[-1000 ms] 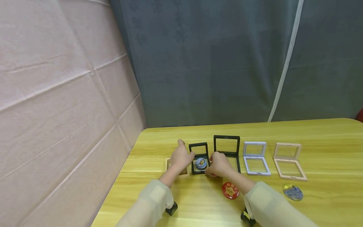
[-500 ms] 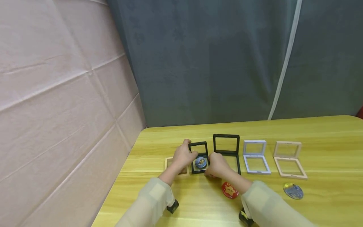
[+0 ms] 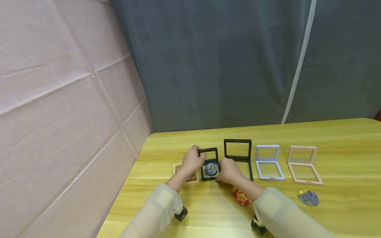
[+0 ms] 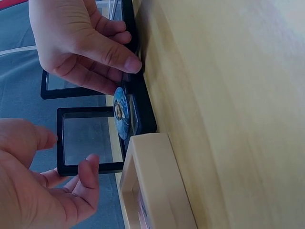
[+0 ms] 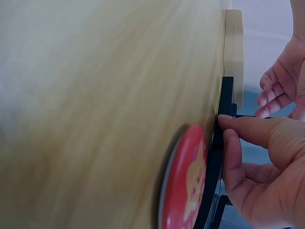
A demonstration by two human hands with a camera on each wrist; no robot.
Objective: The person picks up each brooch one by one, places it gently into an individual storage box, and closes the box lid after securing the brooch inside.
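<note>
A small black display frame (image 3: 208, 178) stands open like a hinged case, its lid upright. On the clear film of its base lies a round blue badge (image 3: 210, 169) with a portrait. My left hand (image 3: 191, 162) holds the lid at its left side, with the thumb in front; the left wrist view shows fingertips at the lid's edges (image 4: 60, 136). At the base's right edge, my right hand (image 3: 229, 171) grips with thumb and curled fingers. A closed beige frame (image 3: 194, 181) sits just left, partly under my left hand.
To the right stand a larger open black frame (image 3: 237, 140), a lilac frame (image 3: 271, 178) and a beige one (image 3: 308, 182), both open. A red star badge (image 3: 241, 197) lies near my right wrist; a blue-yellow badge (image 3: 308, 197) is farther right.
My left hand has moved slightly right, from beside the small black frame onto its lid. The right hand stays at the base's right edge.
</note>
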